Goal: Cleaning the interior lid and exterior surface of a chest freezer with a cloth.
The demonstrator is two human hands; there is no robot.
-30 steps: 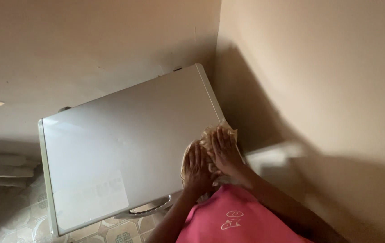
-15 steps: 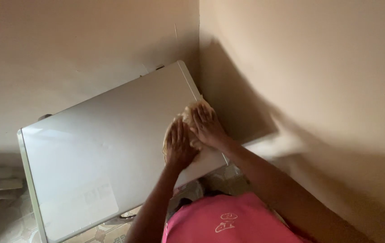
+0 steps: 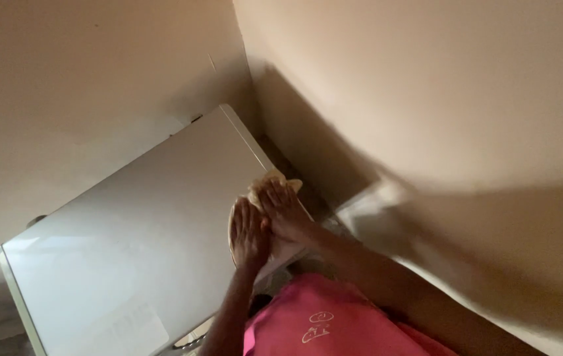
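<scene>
Both hands flat, fingers spread, pressing a tan cloth onto the silver appliance top at its right edge: left hand, right hand. Cloth sits near the wall corner; most of the top lies beyond it, progress unclear.

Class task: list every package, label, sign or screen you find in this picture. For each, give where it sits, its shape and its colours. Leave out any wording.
Sticker label: a pale, whitish rectangle, on the flat silver-grey appliance top, near its front edge, at the bottom left of the view.
Printed motif: pale outline marks on the pink garment, bottom centre.
No packages, signs or screens show.
</scene>
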